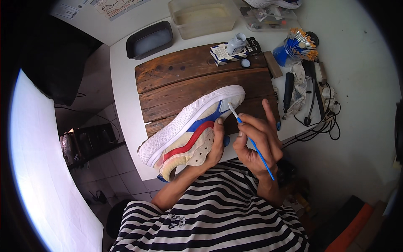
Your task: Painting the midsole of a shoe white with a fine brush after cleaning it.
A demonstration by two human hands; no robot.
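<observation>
A sneaker [197, 122] with a white sole, cream mesh, and blue and red side panels lies tilted on its side, its toe toward the upper right. My left hand [216, 145] grips it from beneath, thumb along the upper near the blue panel. Between the thumb and fingers of my right hand [258, 140] is a slim paintbrush [260, 157] with a blue handle. Its tip touches, or nearly touches, a pale patch near the shoe's toe. One finger of that hand points upward, away from the brush.
Under the shoe is a dark wooden board [168, 84]. An open small bottle [237, 42] stands on a box, its cap [245, 63] beside it. Behind are a black tray [150, 40] and a clear tub [203, 21]. A blue cup of brushes [294, 48], a black-handled tool [288, 90] and cables lie rightward.
</observation>
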